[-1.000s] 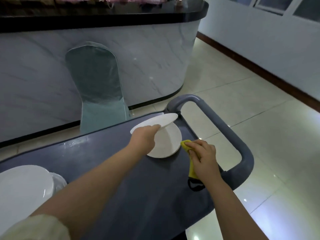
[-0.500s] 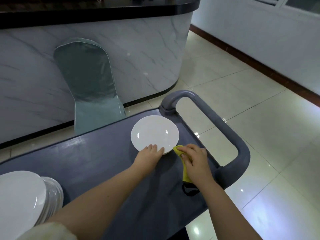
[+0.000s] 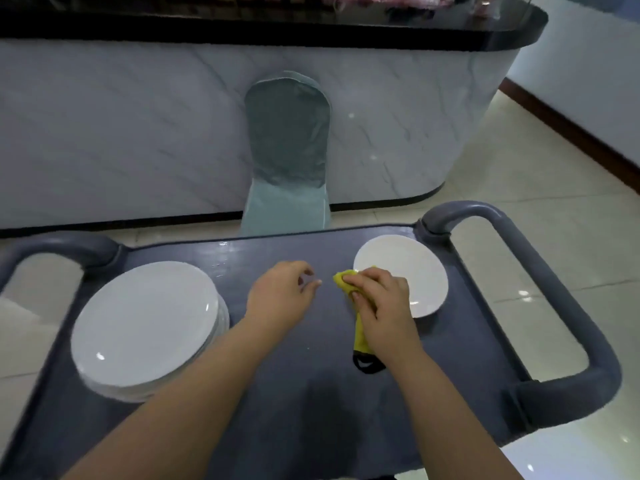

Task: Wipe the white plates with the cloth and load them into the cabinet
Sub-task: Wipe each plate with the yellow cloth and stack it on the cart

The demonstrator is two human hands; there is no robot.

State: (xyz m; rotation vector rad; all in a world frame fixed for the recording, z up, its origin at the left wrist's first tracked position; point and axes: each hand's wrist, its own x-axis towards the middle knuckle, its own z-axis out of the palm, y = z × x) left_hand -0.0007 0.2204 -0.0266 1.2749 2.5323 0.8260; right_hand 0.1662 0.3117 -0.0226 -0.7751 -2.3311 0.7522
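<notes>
Left hand [image 3: 280, 299] is now off the single round white plate [image 3: 412, 271], relaxed and empty; right hand [image 3: 381, 303] grips the yellow cloth [image 3: 360, 337]. Stacked white plates [image 3: 145, 323] apparently await wiping; loading pending.

You get one view, worn on your head: wide-angle, tilted forward and down over the worktop [image 3: 311, 393]. It is near enough that your left hand [image 3: 280, 299] and right hand [image 3: 381, 303] sit mid-frame, with forearms [image 3: 173, 410] crossing the bottom edge. It faces the marble bar [image 3: 138, 133] and chair [image 3: 287, 140] beyond; floor [image 3: 519, 209] shows at right.
</notes>
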